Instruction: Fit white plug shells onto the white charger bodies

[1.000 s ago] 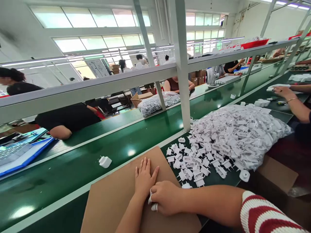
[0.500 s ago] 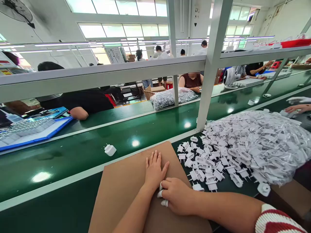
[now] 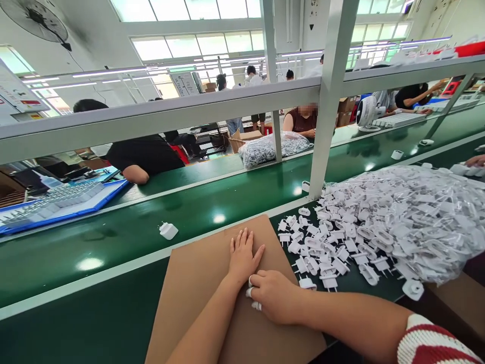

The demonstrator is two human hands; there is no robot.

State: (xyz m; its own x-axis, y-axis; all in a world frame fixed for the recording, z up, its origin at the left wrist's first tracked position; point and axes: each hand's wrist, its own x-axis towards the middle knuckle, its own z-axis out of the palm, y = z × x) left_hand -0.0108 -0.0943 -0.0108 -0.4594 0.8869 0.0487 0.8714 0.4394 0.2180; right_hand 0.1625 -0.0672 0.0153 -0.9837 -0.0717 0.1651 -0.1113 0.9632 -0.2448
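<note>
My left hand (image 3: 241,255) lies flat, fingers stretched out, on a brown cardboard sheet (image 3: 197,293) at the near edge of the bench. My right hand (image 3: 273,296) rests beside its wrist with the fingers curled; white finger cots show on the fingertips, and whether anything is held under them is hidden. Just right of the cardboard lie several loose white plug parts (image 3: 314,253) with metal pins. Behind them spreads a large heap of the same white parts (image 3: 401,217) in clear plastic.
A green conveyor belt (image 3: 113,242) runs across beyond the cardboard, with one white adapter (image 3: 168,230) on it. A grey frame post (image 3: 328,116) stands by the heap. Other people sit across the belt and at the right; a blue tray of parts (image 3: 56,199) lies at left.
The view has swung left and up a little. Both hands have stayed in the same pose on the cardboard; the adapter on the belt has stayed put.
</note>
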